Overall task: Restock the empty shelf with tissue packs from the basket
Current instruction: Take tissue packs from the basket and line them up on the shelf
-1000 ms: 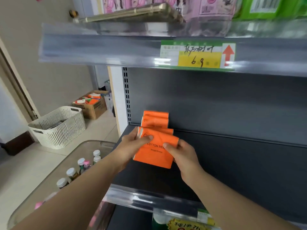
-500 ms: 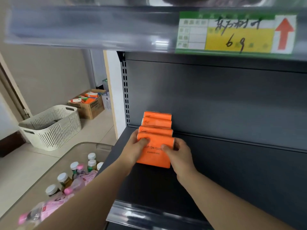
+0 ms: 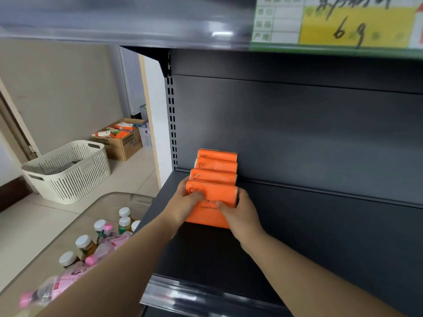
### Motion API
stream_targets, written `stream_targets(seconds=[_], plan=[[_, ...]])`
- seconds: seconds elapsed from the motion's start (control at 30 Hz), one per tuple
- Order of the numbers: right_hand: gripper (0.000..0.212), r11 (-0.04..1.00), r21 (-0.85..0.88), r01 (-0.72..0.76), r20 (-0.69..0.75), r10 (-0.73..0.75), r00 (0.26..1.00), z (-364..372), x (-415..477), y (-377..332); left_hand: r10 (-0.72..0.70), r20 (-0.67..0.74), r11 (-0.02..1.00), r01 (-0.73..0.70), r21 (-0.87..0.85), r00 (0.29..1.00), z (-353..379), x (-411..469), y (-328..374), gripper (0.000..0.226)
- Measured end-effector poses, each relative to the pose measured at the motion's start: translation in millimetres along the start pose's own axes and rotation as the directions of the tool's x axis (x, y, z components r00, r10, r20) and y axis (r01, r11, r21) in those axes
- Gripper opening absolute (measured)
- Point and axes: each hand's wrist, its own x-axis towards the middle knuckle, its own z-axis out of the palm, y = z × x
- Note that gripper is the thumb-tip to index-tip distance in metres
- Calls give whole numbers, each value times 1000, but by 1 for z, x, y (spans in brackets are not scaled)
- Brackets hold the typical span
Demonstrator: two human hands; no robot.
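Note:
An orange tissue pack stands upright on the dark grey shelf, at the front of a row. Three more orange tissue packs stand behind it, against the shelf's back panel near the left end. My left hand grips the front pack's left side, thumb on its face. My right hand grips its right side. A cream slatted basket sits on the floor at left.
A clear bin of capped bottles and pink-capped bottles lies below my left arm. A cardboard box with orange packs sits by the wall. The upper shelf edge with a price tag hangs overhead. To the right, the shelf surface is bare.
Both hands pushed the front pack back and upright against the row. The camera moved closer and lower, so the upper shelf now fills the top edge.

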Motion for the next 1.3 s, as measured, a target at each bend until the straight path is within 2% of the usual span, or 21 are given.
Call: stream_targets(seconds=[0.13, 0.33, 0.63, 0.77, 0.87, 0.93, 1.0, 1.07, 1.2, 1.3], plan=[[47, 1000, -9, -11, 38, 12, 999, 5, -2, -1, -17, -17, 999, 18, 37, 1000, -4, 2, -4, 46], [49, 999, 12, -51, 48, 50, 998, 9, -4, -1, -2, -52, 995, 7, 95, 999, -3, 2, -4, 46], [50, 999, 27, -32, 55, 30, 998, 6, -7, -5, 32, -92, 987, -17, 159, 995, -3, -6, -2, 52], [53, 1000, 20, -1, 47, 0, 999, 2, -9, -10, 50, -125, 977, -23, 213, 991, -2, -12, 1, 68], [63, 999, -41, 32, 36, -31, 999, -4, -10, -16, 100, -156, 962, -55, 268, 983, 0, -15, 9, 80], [66, 994, -97, 54, 27, -51, 998, -10, -12, -20, 183, -165, 948, -129, 290, 969, 3, -18, 15, 82], [71, 982, -171, 80, 22, -77, 997, -17, -14, -24, 264, -164, 909, -188, 373, 951, 7, -21, 21, 81], [75, 963, -253, 97, 32, -92, 995, -24, -16, -28, 299, -167, 837, -174, 518, 940, 11, -24, 27, 86], [74, 880, -455, 136, 38, -134, 990, -41, -24, -38, 434, -131, 587, -169, 792, 892, 25, -36, 37, 85], [73, 805, -574, 151, 39, -158, 987, -54, -33, -44, 474, -90, 475, -168, 864, 876, 36, -48, 41, 82]])
